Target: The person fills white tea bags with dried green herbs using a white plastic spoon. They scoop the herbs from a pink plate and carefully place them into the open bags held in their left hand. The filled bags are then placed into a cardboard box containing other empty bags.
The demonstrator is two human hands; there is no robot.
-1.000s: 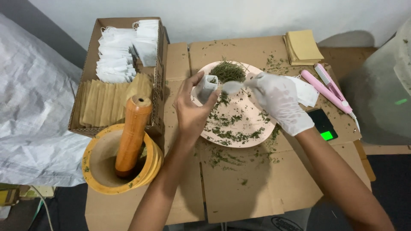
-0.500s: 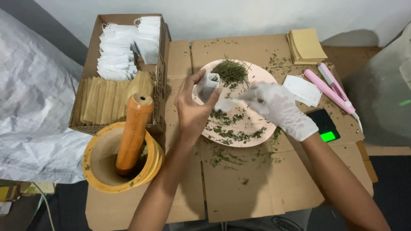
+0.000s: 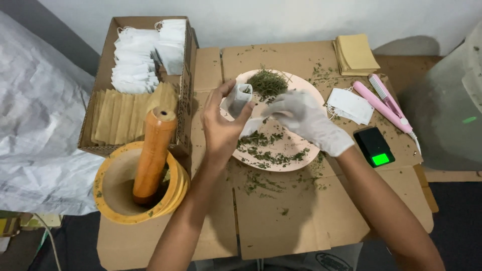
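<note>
My bare left hand (image 3: 220, 129) holds a small white filter pouch (image 3: 237, 99) upright, mouth open, above the left side of a pale pink plate (image 3: 307, 92). My right hand (image 3: 303, 118), in a white glove, grips a white spoon (image 3: 251, 126) whose bowl dips low toward the loose dried green herbs (image 3: 266, 156) scattered on the plate, just below the pouch. A heap of dried herb sprigs (image 3: 267, 82) lies at the plate's far side.
A yellow mortar (image 3: 108, 203) with an orange pestle (image 3: 152, 153) stands front left. Behind it is a cardboard box (image 3: 187, 75) of white pouches and tan envelopes. To the right lie loose white pouches (image 3: 351, 105), a pink sealing iron (image 3: 384, 103), a black scale (image 3: 374, 146) and stacked tan sachets (image 3: 356, 52).
My right hand has brought the spoon from the pouch's mouth down and left to the herbs on the plate. The left hand keeps the pouch nearly still.
</note>
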